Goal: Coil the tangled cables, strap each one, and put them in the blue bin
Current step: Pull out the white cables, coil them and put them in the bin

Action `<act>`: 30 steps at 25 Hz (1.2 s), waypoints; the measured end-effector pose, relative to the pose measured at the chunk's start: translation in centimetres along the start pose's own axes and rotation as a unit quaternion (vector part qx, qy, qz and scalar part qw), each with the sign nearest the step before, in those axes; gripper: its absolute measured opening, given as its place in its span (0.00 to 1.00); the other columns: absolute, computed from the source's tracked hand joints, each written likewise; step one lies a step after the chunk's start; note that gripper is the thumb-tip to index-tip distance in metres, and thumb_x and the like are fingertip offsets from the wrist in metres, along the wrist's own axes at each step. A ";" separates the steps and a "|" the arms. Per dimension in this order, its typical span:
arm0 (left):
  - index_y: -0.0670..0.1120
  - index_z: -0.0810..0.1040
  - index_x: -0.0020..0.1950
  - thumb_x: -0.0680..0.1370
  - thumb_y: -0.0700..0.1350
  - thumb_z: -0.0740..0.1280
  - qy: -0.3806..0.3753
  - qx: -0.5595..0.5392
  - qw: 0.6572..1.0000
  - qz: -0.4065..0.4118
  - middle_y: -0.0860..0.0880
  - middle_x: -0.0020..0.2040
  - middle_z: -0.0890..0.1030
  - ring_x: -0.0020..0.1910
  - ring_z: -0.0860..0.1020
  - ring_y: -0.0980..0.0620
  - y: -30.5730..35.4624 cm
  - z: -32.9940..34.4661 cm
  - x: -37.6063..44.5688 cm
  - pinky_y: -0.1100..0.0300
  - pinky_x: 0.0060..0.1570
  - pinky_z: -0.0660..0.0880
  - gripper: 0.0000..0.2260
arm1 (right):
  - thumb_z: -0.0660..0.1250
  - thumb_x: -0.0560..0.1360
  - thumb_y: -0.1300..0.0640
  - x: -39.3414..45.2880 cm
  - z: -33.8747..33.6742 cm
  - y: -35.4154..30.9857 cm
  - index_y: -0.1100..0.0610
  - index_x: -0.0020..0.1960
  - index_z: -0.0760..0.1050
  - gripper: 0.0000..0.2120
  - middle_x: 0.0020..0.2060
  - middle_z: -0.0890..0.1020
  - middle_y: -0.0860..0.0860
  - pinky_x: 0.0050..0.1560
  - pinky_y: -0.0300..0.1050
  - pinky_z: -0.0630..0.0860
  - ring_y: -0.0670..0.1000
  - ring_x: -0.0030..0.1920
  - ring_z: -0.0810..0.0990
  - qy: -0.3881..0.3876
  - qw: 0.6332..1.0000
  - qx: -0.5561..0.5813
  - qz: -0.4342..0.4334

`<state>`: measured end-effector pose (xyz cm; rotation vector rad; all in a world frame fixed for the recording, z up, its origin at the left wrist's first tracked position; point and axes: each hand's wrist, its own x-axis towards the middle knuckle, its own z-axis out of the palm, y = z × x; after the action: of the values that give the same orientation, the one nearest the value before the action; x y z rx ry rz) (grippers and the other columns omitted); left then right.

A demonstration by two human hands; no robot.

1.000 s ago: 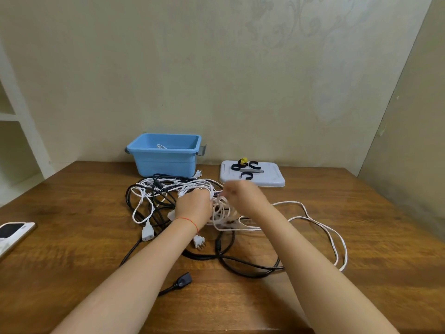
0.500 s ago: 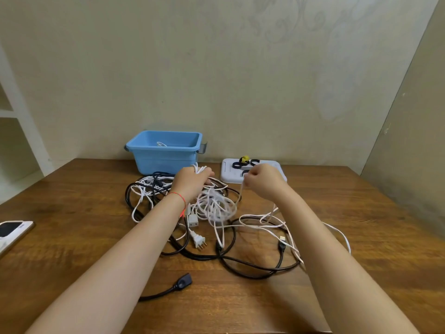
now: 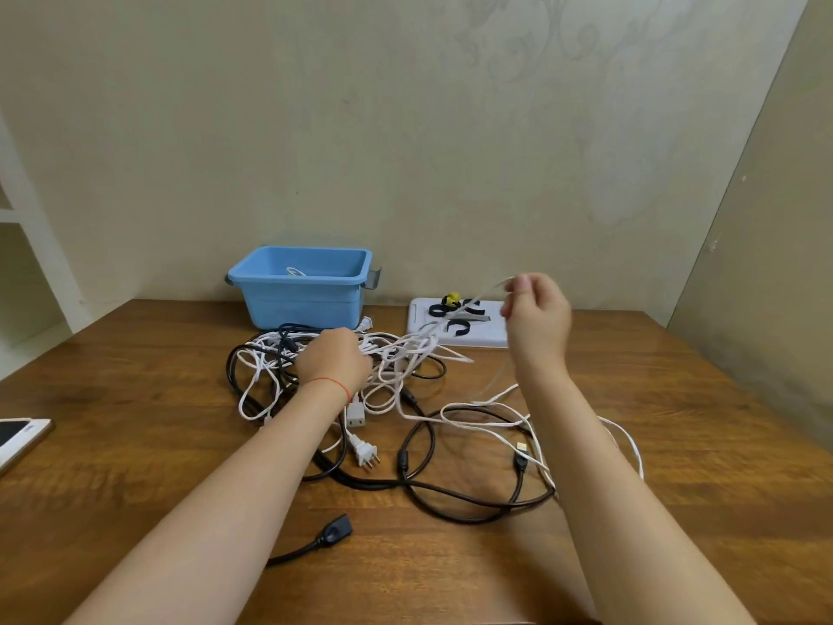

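Right hand [image 3: 536, 320] fingers pinching blurred white cable [image 3: 455, 428]; left hand [image 3: 336, 360] fingers' grip hidden in tangle [image 3: 342, 381].

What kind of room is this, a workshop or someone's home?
Probably a home room, not a workshop: a wooden table against a wall with faint floral wallpaper, white shelving at the left, and a phone lying nearby.

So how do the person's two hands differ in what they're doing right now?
The left hand is low, resting on the tangled cables on the table; the right hand is raised above it. The left covers the bundle, while the right pinches a single white cable and draws it up. Both touch the same tangle.
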<state>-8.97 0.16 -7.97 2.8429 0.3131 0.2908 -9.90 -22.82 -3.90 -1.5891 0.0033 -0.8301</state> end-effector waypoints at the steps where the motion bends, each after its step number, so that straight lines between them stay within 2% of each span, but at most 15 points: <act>1: 0.45 0.80 0.49 0.77 0.50 0.67 -0.001 0.019 1.000 -0.021 0.47 0.46 0.80 0.44 0.78 0.46 -0.7 0.2 0.3 0.56 0.40 0.74 0.08 | 0.59 0.81 0.60 0.5 -0.7 0.2 0.52 0.37 0.73 0.14 0.27 0.74 0.48 0.37 0.43 0.69 0.47 0.30 0.72 0.050 0.999 0.020 0.008; 3: 0.45 0.80 0.47 0.75 0.51 0.68 -0.043 -0.029 0.998 -0.048 0.46 0.47 0.81 0.45 0.78 0.46 -1.5 0.4 0.7 0.55 0.42 0.75 0.10 | 0.60 0.80 0.60 1.5 -2.0 0.2 0.53 0.37 0.74 0.13 0.26 0.75 0.47 0.32 0.43 0.69 0.47 0.27 0.71 0.056 0.996 0.053 0.049; 4: 0.44 0.80 0.46 0.74 0.52 0.69 -0.071 -0.116 0.989 -0.059 0.46 0.46 0.82 0.41 0.78 0.47 -1.6 0.3 0.9 0.57 0.39 0.75 0.12 | 0.61 0.78 0.61 1.7 -2.3 -0.1 0.56 0.37 0.75 0.12 0.25 0.76 0.48 0.29 0.42 0.67 0.48 0.24 0.70 -0.002 0.996 0.038 0.080; 6: 0.40 0.81 0.47 0.73 0.49 0.73 -0.158 -0.356 0.918 -0.076 0.47 0.39 0.83 0.28 0.70 0.52 -0.7 -0.2 0.6 0.62 0.27 0.67 0.12 | 0.62 0.75 0.62 1.4 -2.5 -0.8 0.59 0.38 0.80 0.10 0.24 0.75 0.51 0.26 0.39 0.62 0.50 0.22 0.65 -0.178 0.969 -0.092 0.146; 7: 0.38 0.81 0.49 0.74 0.47 0.73 -0.215 -0.433 0.872 -0.072 0.48 0.35 0.83 0.24 0.64 0.54 0.0 -0.7 0.3 0.64 0.23 0.61 0.12 | 0.62 0.75 0.60 1.1 -2.5 -1.1 0.59 0.40 0.81 0.11 0.24 0.73 0.52 0.25 0.38 0.61 0.50 0.22 0.64 -0.262 0.933 -0.182 0.164; 9: 0.37 0.81 0.51 0.75 0.44 0.73 -0.286 -0.497 0.819 -0.032 0.47 0.37 0.84 0.22 0.59 0.57 1.8 -2.2 -0.5 0.65 0.20 0.55 0.11 | 0.61 0.78 0.55 0.5 -2.5 -1.6 0.55 0.43 0.83 0.13 0.25 0.68 0.50 0.24 0.37 0.60 0.48 0.21 0.61 -0.360 0.862 -0.323 0.153; 11: 0.38 0.82 0.52 0.76 0.45 0.72 -0.263 -0.492 0.830 -0.006 0.47 0.43 0.85 0.22 0.59 0.57 3.1 -2.7 -0.7 0.65 0.21 0.56 0.11 | 0.59 0.80 0.50 0.1 -2.4 -1.5 0.52 0.45 0.83 0.15 0.25 0.67 0.49 0.24 0.37 0.61 0.48 0.21 0.61 -0.382 0.841 -0.358 0.133; 13: 0.39 0.82 0.49 0.80 0.47 0.67 -0.234 -0.493 0.838 -0.009 0.49 0.34 0.79 0.22 0.59 0.56 4.1 -2.5 -0.8 0.65 0.21 0.56 0.11 | 0.58 0.81 0.55 0.0 -2.5 -1.2 0.54 0.47 0.82 0.14 0.25 0.70 0.50 0.26 0.39 0.63 0.49 0.22 0.64 -0.389 0.845 -0.337 0.146; 15: 0.40 0.82 0.45 0.81 0.49 0.63 -0.265 -0.487 0.832 -0.004 0.50 0.28 0.69 0.22 0.58 0.55 4.8 -2.1 -1.4 0.64 0.22 0.55 0.15 | 0.58 0.79 0.59 0.3 -2.7 -0.9 0.56 0.46 0.81 0.13 0.29 0.75 0.52 0.29 0.41 0.67 0.51 0.26 0.68 -0.403 0.837 -0.337 0.155; 18: 0.43 0.81 0.38 0.77 0.49 0.67 -0.249 -0.251 0.928 0.120 0.47 0.32 0.69 0.29 0.66 0.51 6.0 -0.1 -2.3 0.58 0.29 0.63 0.12 | 0.58 0.80 0.57 0.6 -3.6 -0.7 0.55 0.48 0.81 0.13 0.33 0.75 0.53 0.28 0.41 0.65 0.52 0.29 0.67 -0.421 0.810 -0.381 0.144; 20: 0.44 0.81 0.43 0.75 0.48 0.68 -0.210 -0.084 0.959 0.169 0.46 0.39 0.77 0.38 0.74 0.48 6.7 2.1 -2.6 0.56 0.37 0.69 0.09 | 0.59 0.81 0.55 0.6 -4.3 -0.3 0.52 0.51 0.82 0.12 0.33 0.75 0.51 0.28 0.40 0.65 0.50 0.28 0.67 -0.437 0.797 -0.403 0.109; 23: 0.50 0.78 0.48 0.76 0.48 0.66 -0.163 0.003 0.971 0.176 0.48 0.49 0.81 0.50 0.78 0.47 7.2 4.0 -3.0 0.55 0.46 0.76 0.04 | 0.61 0.79 0.59 0.4 -5.2 0.3 0.53 0.50 0.82 0.11 0.35 0.79 0.48 0.30 0.39 0.69 0.49 0.32 0.73 -0.477 0.745 -0.460 0.079; 26: 0.49 0.76 0.51 0.75 0.49 0.67 -0.126 0.016 0.977 0.171 0.49 0.51 0.80 0.50 0.78 0.47 6.9 4.4 -2.6 0.53 0.49 0.77 0.06 | 0.60 0.77 0.61 -0.3 -5.0 1.2 0.62 0.48 0.79 0.09 0.38 0.79 0.53 0.32 0.41 0.72 0.51 0.33 0.74 -0.513 0.676 -0.522 0.085; 28: 0.49 0.77 0.52 0.76 0.52 0.68 -0.111 0.039 0.978 0.175 0.49 0.52 0.80 0.52 0.78 0.46 6.7 4.3 -2.6 0.53 0.49 0.77 0.09 | 0.60 0.78 0.60 -1.4 -3.8 2.1 0.61 0.55 0.76 0.09 0.47 0.80 0.55 0.38 0.44 0.73 0.52 0.39 0.76 -0.510 0.678 -0.524 0.074; 30: 0.48 0.79 0.51 0.77 0.54 0.68 -0.106 0.045 0.977 0.180 0.49 0.52 0.81 0.52 0.79 0.47 6.1 4.4 -2.5 0.54 0.48 0.77 0.10 | 0.61 0.80 0.58 -2.9 -2.1 2.7 0.60 0.61 0.72 0.11 0.55 0.78 0.54 0.44 0.46 0.73 0.53 0.47 0.75 -0.494 0.708 -0.501 0.066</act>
<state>-9.27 -7.29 -10.82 2.9732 -0.2419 0.0390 -11.88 -23.94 -7.73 -2.8672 -0.2347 0.3734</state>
